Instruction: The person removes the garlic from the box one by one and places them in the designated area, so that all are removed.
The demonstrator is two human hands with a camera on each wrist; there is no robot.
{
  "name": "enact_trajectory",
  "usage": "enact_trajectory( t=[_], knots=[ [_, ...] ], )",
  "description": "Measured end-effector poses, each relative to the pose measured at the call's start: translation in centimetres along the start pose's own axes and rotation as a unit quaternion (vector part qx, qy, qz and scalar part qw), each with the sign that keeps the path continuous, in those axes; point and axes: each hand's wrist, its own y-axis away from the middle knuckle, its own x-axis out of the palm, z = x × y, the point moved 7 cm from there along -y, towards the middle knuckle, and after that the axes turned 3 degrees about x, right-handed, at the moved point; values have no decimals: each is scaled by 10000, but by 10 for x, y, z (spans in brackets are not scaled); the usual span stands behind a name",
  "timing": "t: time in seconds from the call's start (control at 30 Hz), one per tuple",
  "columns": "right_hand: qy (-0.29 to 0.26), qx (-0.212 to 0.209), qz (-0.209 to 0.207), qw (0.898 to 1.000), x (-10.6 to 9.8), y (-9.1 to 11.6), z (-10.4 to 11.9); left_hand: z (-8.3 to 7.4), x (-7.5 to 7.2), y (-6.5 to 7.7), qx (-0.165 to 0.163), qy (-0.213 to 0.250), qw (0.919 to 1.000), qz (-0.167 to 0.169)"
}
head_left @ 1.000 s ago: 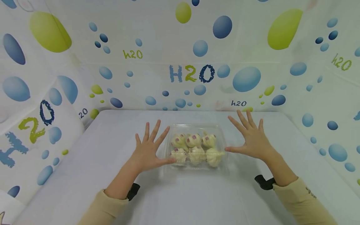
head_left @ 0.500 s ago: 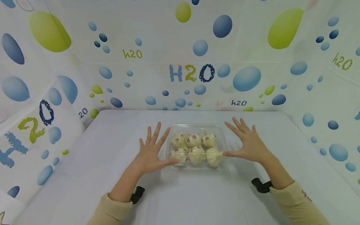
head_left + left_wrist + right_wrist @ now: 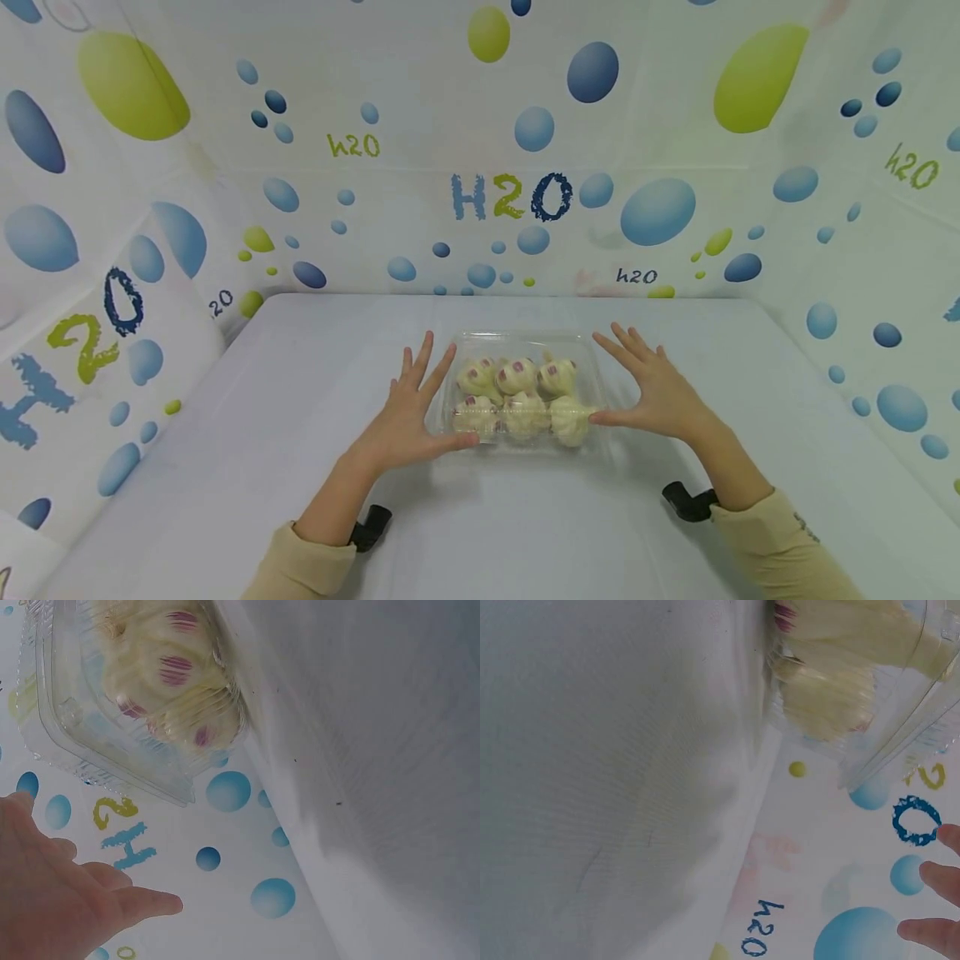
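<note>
A clear plastic clamshell box (image 3: pixel 525 346) sits mid-table in the head view, holding several cream garlic bulbs (image 3: pixel 517 375) with purple marks, set in two rows. To its left, my left hand (image 3: pixel 405 429) is spread wide, its thumb at the near left corner. My right hand (image 3: pixel 663 396) is also spread, on the other side, thumb tip at the box's right edge. Whether either thumb touches the plastic, I cannot tell. In the left wrist view the hand (image 3: pixel 67 892) appears apart from the box (image 3: pixel 56 712). Only fingertips (image 3: pixel 930 934) show in the right wrist view, near the box (image 3: pixel 900 727).
A white cloth covers the table (image 3: pixel 525 533). Behind and at both sides hangs a white sheet (image 3: pixel 420 75) printed with blue and green spots and H2O lettering. A black wrist camera (image 3: pixel 371 527) is on the left wrist, another (image 3: pixel 688 502) on the right.
Both hands have moved in toward the box and slightly nearer to me, the right hand shifting left and down, the left hand slightly right. The box and garlic bulbs have stayed put.
</note>
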Motion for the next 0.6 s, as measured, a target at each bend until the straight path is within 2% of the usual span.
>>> enact_trajectory(
  t=[0.27, 0.6],
  knots=[
    [-403, 140, 87, 9991, 6, 1, -3, 1, 3, 0, -158, 148, 9998, 32],
    [-662, 200, 118, 9975, 14, 3, -4, 3, 9, 2, -493, 780, 9957, 78]
  ],
)
